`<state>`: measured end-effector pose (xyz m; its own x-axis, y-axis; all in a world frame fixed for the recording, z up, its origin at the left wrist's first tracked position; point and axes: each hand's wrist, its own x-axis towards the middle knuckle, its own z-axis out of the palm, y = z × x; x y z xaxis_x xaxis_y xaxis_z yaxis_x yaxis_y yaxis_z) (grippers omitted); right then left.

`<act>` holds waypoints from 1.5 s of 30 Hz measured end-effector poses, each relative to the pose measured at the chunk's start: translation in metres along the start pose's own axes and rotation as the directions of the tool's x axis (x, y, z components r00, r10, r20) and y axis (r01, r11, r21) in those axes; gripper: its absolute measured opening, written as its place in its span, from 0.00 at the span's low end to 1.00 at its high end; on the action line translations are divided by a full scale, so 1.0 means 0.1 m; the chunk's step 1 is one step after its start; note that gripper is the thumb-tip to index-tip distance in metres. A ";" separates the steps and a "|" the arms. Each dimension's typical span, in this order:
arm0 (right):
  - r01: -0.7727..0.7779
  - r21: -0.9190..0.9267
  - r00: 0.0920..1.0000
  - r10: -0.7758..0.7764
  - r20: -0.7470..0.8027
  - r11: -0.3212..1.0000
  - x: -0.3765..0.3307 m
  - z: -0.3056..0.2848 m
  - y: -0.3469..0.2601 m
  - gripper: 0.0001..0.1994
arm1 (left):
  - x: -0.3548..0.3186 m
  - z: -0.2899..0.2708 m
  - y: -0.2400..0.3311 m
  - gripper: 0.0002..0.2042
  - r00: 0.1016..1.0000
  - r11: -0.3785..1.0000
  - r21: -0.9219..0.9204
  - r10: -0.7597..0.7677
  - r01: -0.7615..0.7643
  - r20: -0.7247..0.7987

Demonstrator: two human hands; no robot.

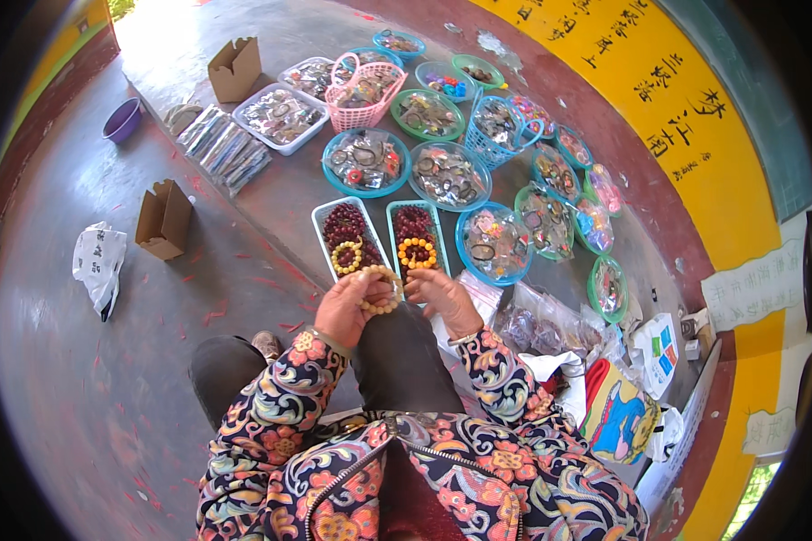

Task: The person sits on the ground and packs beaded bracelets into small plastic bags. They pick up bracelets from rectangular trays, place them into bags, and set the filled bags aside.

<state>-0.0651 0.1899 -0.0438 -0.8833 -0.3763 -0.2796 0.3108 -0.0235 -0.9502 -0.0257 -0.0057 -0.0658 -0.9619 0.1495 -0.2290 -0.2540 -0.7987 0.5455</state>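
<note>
My left hand (341,308) pinches a pale yellow bead bracelet (383,307) between thumb and fingers, above my lap. To its right, my right hand (451,299) has bent fingers drawn together with tips close to the bracelet's right side; whether they touch it is unclear. Just beyond lie two shallow rectangular trays side by side. Dark red bead bracelets (343,221) fill the left one, with a yellow bead bracelet (336,261) on top. More dark red bead bracelets (412,219) fill the right one, topped by an orange bead bracelet (418,242).
Round baskets of packaged trinkets (366,162) crowd the floor ahead and right, near a pink handled basket (365,113). Cardboard boxes (164,219), a purple basin (123,121) and a white plastic bag (98,261) stand left. Clear bags (541,320) and a colourful cloth (618,410) lie right.
</note>
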 end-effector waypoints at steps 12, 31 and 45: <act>0.038 -0.271 0.998 -0.022 0.061 0.962 0.86 0.20 -0.24 0.09 | -0.13 -0.24 -0.10 0.10 0.889 0.997 0.067 0.055 -0.027 -0.455; -0.339 -0.187 0.855 0.219 -0.471 0.922 2.46 -0.04 0.92 0.07 | -0.20 -0.27 0.03 0.10 0.879 0.982 0.176 0.028 0.064 -0.477; -0.226 -0.274 0.610 -0.083 -0.788 0.935 -0.29 -2.90 0.08 0.10 | -0.49 0.46 0.07 0.04 0.675 0.136 0.673 0.319 -0.727 0.665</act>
<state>-0.1384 0.4694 -0.0829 -0.8415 0.5020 -0.1999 0.3941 0.3171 -0.8626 0.0153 0.0076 -0.0137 -0.7980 0.2333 0.5556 0.5965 0.1749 0.7833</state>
